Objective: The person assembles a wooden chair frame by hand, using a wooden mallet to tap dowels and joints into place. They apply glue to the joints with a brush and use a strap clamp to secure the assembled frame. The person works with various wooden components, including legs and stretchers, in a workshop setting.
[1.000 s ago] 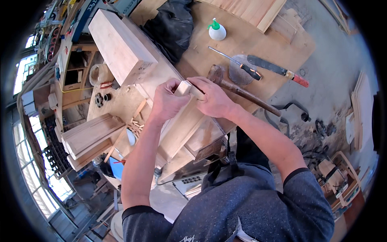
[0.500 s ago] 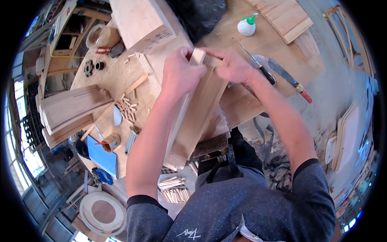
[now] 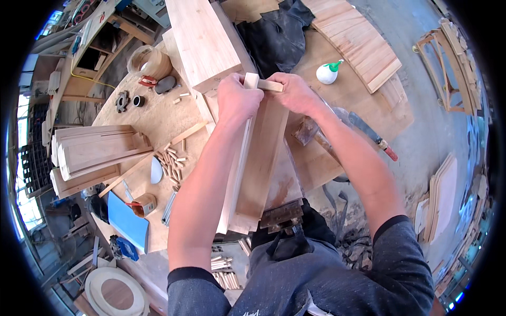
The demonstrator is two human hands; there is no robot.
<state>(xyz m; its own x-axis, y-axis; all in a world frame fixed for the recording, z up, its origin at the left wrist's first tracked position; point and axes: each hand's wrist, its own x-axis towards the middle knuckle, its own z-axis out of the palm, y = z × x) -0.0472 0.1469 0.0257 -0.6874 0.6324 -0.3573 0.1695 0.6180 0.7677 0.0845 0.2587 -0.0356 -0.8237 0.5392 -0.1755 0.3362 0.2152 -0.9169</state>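
My left hand [image 3: 238,100] grips the far end of a long pale wooden panel [image 3: 255,163] that runs from the workbench toward my lap. My right hand [image 3: 295,94] pinches a small wooden block [image 3: 262,83] against that same end, right beside my left hand. A thick pale wood slab [image 3: 205,39] lies just beyond both hands. The panel's near end rests over other boards by a rusty metal piece [image 3: 282,213].
Stacked wood mouldings [image 3: 95,155] lie at left, with short wooden dowels [image 3: 171,160] scattered nearby. A white glue bottle with green cap [image 3: 328,72], a red-handled tool [image 3: 371,136], a hammer [image 3: 311,131], a black cloth [image 3: 276,34] and a tape roll [image 3: 150,62] sit on the round bench [image 3: 153,116].
The view has shifted and tilted downward, showing more of my lap. Both hands have stayed together at the panel's far end, still holding the small block there.
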